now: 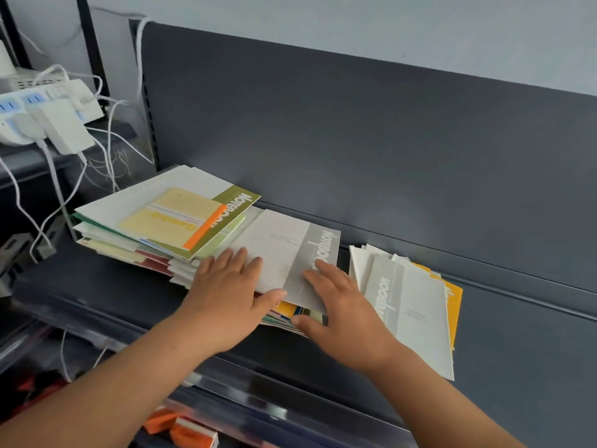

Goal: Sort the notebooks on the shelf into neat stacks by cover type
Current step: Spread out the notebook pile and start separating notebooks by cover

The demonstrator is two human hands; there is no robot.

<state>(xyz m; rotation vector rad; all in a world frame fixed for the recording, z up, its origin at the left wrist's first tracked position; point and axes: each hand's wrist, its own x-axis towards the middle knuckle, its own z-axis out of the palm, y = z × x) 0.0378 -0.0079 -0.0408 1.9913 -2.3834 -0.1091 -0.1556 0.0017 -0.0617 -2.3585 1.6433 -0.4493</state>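
Observation:
A mixed pile of notebooks (135, 234) lies at the left of the dark shelf (129, 295), topped by an olive "Notebook" cover (237, 198) and a small yellow notebook (171, 218). A grey notebook (284, 250) lies askew on the pile's right part, over several coloured covers. My left hand (226, 286) rests flat on its left half, fingers spread. My right hand (339, 302) has its fingers on the grey band and its thumb under the front corner, pinching it. To the right lies a separate stack with another grey notebook (410, 305) on top and an orange cover (454, 295) beneath.
The shelf's dark back panel (323, 140) stands close behind the notebooks. A white power strip (48, 101) with plugs and hanging cables sits on the neighbouring rack at the left. Orange packets (190, 431) lie on the lower shelf under my arms.

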